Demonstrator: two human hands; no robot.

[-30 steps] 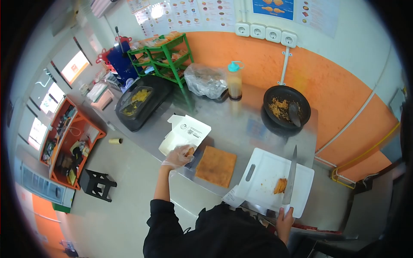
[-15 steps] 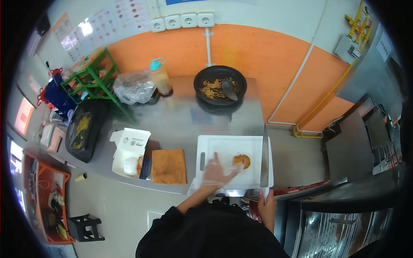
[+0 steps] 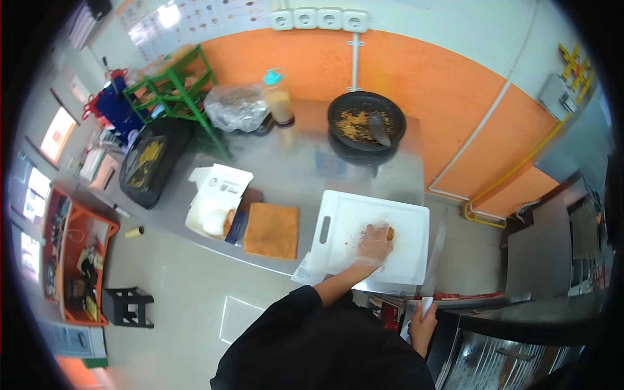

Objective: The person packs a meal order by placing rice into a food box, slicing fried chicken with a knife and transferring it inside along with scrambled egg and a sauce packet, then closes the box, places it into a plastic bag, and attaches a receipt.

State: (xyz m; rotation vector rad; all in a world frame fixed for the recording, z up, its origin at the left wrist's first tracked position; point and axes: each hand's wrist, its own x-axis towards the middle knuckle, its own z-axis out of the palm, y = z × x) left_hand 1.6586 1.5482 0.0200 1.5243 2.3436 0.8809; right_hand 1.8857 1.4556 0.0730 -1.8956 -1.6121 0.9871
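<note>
My left hand (image 3: 376,246) curls over the brown food (image 3: 390,233) on the cutting board (image 3: 348,211), grasp not determinable; my right hand (image 3: 422,330) grips the knife (image 3: 437,257) beside the board.

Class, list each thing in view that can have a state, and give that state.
Takeaway box, open, partly filled
Bottle, upright, capped
Black bowl, uncovered, crumbs and utensil inside
Cutting board, lying flat
Knife, held in right hand
Left hand, clear-gloved, over brown food on the board
Wall sockets, nothing plugged in
Stool, standing upright
</note>
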